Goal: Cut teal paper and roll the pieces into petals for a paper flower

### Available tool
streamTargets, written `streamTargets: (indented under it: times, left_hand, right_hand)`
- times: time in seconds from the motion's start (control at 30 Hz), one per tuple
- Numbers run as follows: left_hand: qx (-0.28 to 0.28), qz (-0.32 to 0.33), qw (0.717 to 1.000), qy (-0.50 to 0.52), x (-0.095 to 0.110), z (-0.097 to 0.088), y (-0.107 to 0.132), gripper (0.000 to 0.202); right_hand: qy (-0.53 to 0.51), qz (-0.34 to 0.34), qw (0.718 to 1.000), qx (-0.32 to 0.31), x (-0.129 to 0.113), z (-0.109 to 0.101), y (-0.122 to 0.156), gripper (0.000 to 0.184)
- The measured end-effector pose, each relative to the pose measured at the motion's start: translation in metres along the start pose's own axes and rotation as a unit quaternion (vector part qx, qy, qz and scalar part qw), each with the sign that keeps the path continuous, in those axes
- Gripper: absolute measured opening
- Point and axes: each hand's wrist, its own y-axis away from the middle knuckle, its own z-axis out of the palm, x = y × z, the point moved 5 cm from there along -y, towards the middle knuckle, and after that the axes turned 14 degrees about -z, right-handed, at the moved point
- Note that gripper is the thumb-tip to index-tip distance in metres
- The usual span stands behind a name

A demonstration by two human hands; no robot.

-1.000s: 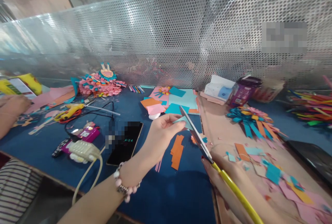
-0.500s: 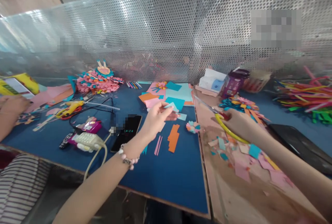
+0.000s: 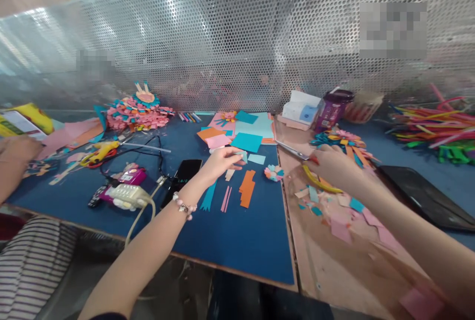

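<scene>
My left hand [image 3: 222,161] is closed with its fingertips on a small light-blue paper piece [image 3: 243,157]. A similar light-blue strip [image 3: 256,159] lies just right of the fingertips. My right hand [image 3: 334,164] grips a pair of scissors [image 3: 293,150] with yellow and red handles, low over the brown board. The blades point left and away from me. Near my left hand are orange paper pieces [image 3: 247,189], two thin pink strips [image 3: 226,199], a fringed blue strip [image 3: 208,197] and a paper flower [image 3: 273,172].
Coloured paper sheets [image 3: 256,129] lie behind my left hand. A phone [image 3: 185,174], power strip [image 3: 128,195] and yellow glue gun [image 3: 100,153] are left. Scraps [image 3: 341,228], a purple cup [image 3: 334,110] and a black case [image 3: 423,196] are right. A co-worker's hand [image 3: 18,154] shows far left.
My left hand has moved slightly, and the light-blue strip beside its fingertips now shows more fully. The scissors in my right hand have tilted a little. The whole view has shifted slightly.
</scene>
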Motion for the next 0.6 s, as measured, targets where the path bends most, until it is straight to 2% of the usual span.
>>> streamTargets:
  times: [0.13, 0.23, 0.33, 0.4, 0.6]
  left_hand:
    - [-0.012, 0.013, 1.000, -0.006, 0.004, 0.007, 0.004, 0.024]
    - [-0.031, 0.039, 0.998, -0.039, 0.007, 0.016, 0.008, 0.025]
    - [-0.035, 0.069, 0.994, -0.076, 0.009, 0.021, 0.012, 0.027]
    - [-0.025, 0.081, 0.993, -0.085, 0.010, 0.021, 0.014, 0.028]
    - [-0.043, 0.080, 0.993, -0.081, 0.006, 0.019, 0.015, 0.029]
  right_hand:
    - [-0.130, -0.030, 0.991, -0.029, -0.070, 0.023, -0.009, 0.024]
    - [-0.205, -0.022, 0.978, 0.003, -0.101, 0.038, -0.016, 0.029]
    - [-0.269, -0.005, 0.963, 0.036, -0.108, 0.046, -0.018, 0.027]
    - [-0.322, 0.001, 0.946, 0.031, -0.108, 0.049, -0.016, 0.028]
    - [-0.486, 0.031, 0.873, 0.001, -0.103, 0.056, -0.007, 0.032]
